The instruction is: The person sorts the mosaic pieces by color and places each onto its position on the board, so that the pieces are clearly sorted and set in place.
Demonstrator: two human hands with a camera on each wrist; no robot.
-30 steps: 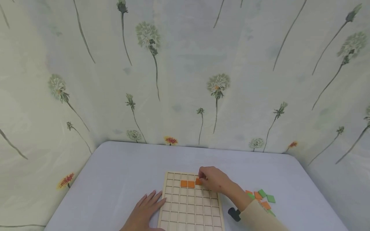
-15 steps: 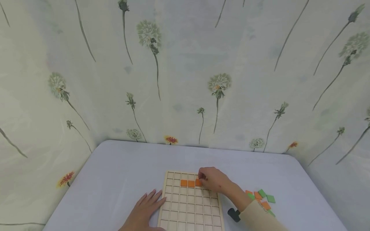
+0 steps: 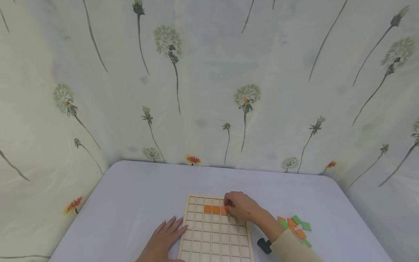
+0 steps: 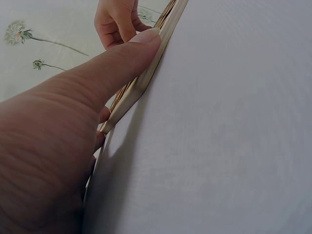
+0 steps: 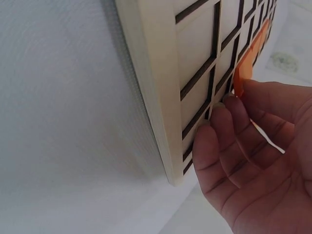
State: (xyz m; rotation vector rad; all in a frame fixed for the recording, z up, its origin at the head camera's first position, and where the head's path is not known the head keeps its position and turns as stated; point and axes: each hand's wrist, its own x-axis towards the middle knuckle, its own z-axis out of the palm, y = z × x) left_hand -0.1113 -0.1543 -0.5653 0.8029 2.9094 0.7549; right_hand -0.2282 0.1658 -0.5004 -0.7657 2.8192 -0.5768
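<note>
A pale wooden grid board (image 3: pixel 207 236) lies on the table. Two orange square tiles (image 3: pixel 211 209) sit side by side in its second row from the back. Just right of them, my right hand (image 3: pixel 241 206) pinches a third orange tile (image 3: pixel 223 210) between thumb and fingers; the right wrist view shows this orange tile (image 5: pixel 240 80) at the fingertips, right at the grid, partly covered by the thumb. My left hand (image 3: pixel 164 238) rests at the board's left side, fingers straight and spread. In the left wrist view its thumb (image 4: pixel 131 56) lies along the board's edge.
Loose green and orange tiles (image 3: pixel 306 226) are scattered on the table right of the board, partly behind the right forearm. A small black object (image 3: pixel 263 246) lies beside the right sleeve (image 3: pixel 292 247). A flower-printed curtain (image 3: pixel 203 83) hangs behind the white table (image 3: pixel 147 189).
The right hand has come slightly toward the near side, bringing the third orange tile down into line with the other two. The left hand keeps its place beside the board.
</note>
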